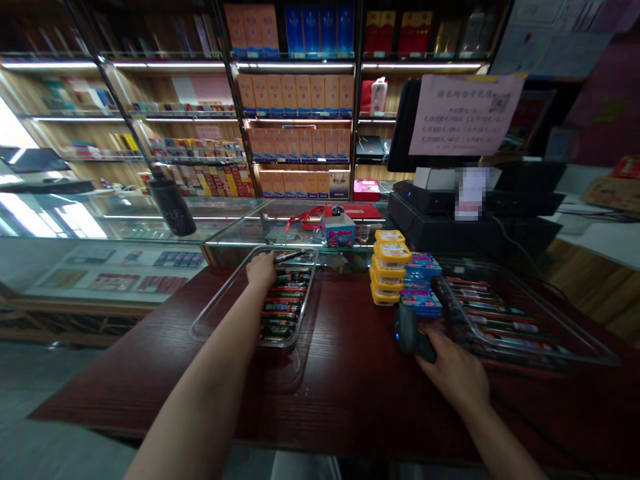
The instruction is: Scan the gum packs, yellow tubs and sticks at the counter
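Observation:
My left hand (261, 270) is over the far end of a clear plastic tray (215, 298), its fingers closed on a slim dark stick-shaped item (291, 255). Beneath it, the tray holds rows of slim dark packs (285, 307) with coloured labels; their exact kind is too blurred to tell. My right hand (457, 370) grips the handle of a black barcode scanner (409, 331) low over the counter. The scanner's head, with a small blue light, points left, in front of stacked yellow-lidded tubs (390, 267) and blue packets (421, 293).
A second clear tray (565, 327) of slim packs lies at right. Behind stand a monitor with a paper sign (465, 113) and a till (470, 223). A small blue-pink box (340, 230) and a dark bottle (173, 207) rest on glass cases. Stocked shelves line the wall.

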Motion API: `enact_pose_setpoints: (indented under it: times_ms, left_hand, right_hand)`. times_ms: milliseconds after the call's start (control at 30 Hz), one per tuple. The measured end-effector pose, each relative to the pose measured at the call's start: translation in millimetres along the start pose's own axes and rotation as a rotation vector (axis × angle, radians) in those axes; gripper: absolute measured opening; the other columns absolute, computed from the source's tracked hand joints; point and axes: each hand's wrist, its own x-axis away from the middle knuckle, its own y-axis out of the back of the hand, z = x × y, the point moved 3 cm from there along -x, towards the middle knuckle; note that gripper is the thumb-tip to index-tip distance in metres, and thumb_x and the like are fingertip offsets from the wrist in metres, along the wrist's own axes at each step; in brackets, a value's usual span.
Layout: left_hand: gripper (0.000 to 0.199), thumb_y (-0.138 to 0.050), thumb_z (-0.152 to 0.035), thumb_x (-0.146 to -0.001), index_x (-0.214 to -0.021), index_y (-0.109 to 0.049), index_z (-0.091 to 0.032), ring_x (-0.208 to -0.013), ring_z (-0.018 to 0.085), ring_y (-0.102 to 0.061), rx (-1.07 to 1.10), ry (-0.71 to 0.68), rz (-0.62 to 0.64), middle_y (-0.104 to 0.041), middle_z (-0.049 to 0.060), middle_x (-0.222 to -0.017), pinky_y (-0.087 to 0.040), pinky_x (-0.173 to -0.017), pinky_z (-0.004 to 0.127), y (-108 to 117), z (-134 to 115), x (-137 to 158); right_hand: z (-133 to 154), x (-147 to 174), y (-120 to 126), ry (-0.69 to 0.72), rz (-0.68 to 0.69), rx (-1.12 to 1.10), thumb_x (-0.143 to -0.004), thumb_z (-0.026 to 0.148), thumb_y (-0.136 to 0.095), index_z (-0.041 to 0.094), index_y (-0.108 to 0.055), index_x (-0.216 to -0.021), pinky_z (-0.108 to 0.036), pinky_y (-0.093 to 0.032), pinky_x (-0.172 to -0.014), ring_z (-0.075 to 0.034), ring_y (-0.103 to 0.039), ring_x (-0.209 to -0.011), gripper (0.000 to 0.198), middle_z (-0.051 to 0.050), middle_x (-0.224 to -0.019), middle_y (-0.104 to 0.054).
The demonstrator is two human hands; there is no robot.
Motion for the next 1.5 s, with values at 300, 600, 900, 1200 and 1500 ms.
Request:
enact_pose_setpoints:
  times_ms: [300, 600, 900, 1200, 1500]
  left_hand:
    - [0.038, -0.052, -0.048, -0.082, -0.110, -0.063, -0.024, -0.088, 0.021, -0.061, 0.519, -0.343, -0.157, -0.069, 0.003, -0.093, -0.042, -0.073, 0.026, 77.7, -80.8, 66.8]
    - [0.026, -0.052, -0.024, -0.082, -0.107, -0.048, -0.020, -0.089, 0.018, -0.059, 0.826, -0.529, 0.188, -0.062, 0.004, -0.099, -0.044, -0.078, 0.029, 4.6, -144.8, 159.6]
    - [0.015, -0.059, -0.012, -0.076, -0.087, -0.052, -0.018, -0.091, 0.020, -0.054, 0.743, -0.336, 0.045, -0.060, 0.006, -0.093, -0.042, -0.082, 0.033, -37.4, -170.4, 172.4]
    - [0.016, -0.060, -0.011, -0.075, -0.087, -0.052, -0.018, -0.089, 0.019, -0.055, 0.758, -0.336, 0.020, -0.059, 0.005, -0.092, -0.042, -0.081, 0.032, -46.4, -171.2, 172.8]
    - [0.012, -0.058, -0.015, -0.078, -0.088, -0.053, -0.018, -0.087, 0.019, -0.055, 0.768, -0.336, 0.019, -0.060, 0.005, -0.091, -0.042, -0.079, 0.032, -50.8, -170.6, 172.0]
  right_hand:
    - [0.4, -0.4, 3.0, -0.003, 0.002, -0.066, -0.087, 0.037, -0.049, 0.023, -0.054, -0.114, -0.028, -0.042, -0.066, -0.020, -0.066, -0.085, 0.031, -0.005, -0.097, -0.069]
    - [1.6, 7.9, 24.5, -0.127, 0.093, -0.215, -0.082, 0.045, -0.053, 0.028, -0.058, -0.109, -0.030, -0.042, -0.064, -0.023, -0.067, -0.084, 0.033, -0.002, -0.094, -0.071]
    - [-9.1, 20.7, 32.8, -0.157, 0.066, -0.767, -0.065, 0.049, -0.068, 0.019, -0.061, -0.102, -0.032, -0.047, -0.077, -0.023, -0.065, -0.087, 0.048, -0.007, -0.094, -0.070]
    - [4.6, 37.1, 45.3, -0.303, 0.308, -1.194, -0.063, 0.050, -0.069, 0.017, -0.056, -0.096, -0.021, -0.032, -0.038, -0.008, -0.042, -0.040, 0.048, 0.007, -0.054, -0.052]
    - [19.4, 47.0, 51.3, -0.284, 0.353, -1.194, -0.064, 0.055, -0.068, 0.017, -0.056, -0.095, -0.020, -0.032, -0.039, -0.007, -0.041, -0.039, 0.050, 0.009, -0.049, -0.046]
